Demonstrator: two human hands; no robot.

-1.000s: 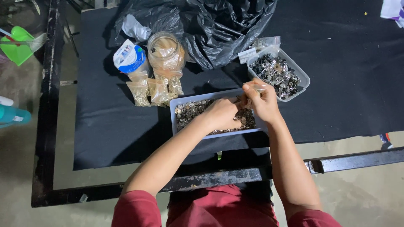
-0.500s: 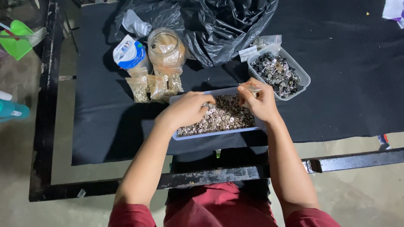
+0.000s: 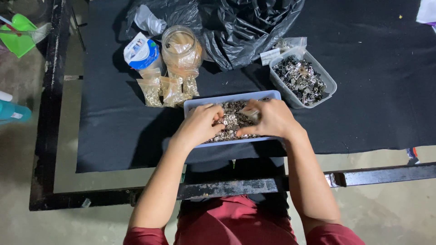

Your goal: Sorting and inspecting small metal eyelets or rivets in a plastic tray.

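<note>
The pale blue tray [image 3: 236, 96] of small metal fasteners [image 3: 230, 121] is set at the near edge of the black cloth [image 3: 109, 131], within easy reach, where left hand [image 3: 200, 124] and right hand [image 3: 269, 119] are curled over the pile, fingers pinching pieces.

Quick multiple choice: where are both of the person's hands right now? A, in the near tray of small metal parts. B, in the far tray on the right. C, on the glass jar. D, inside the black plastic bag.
A: the left hand and right hand both rest in the near tray of small metal parts.
</note>
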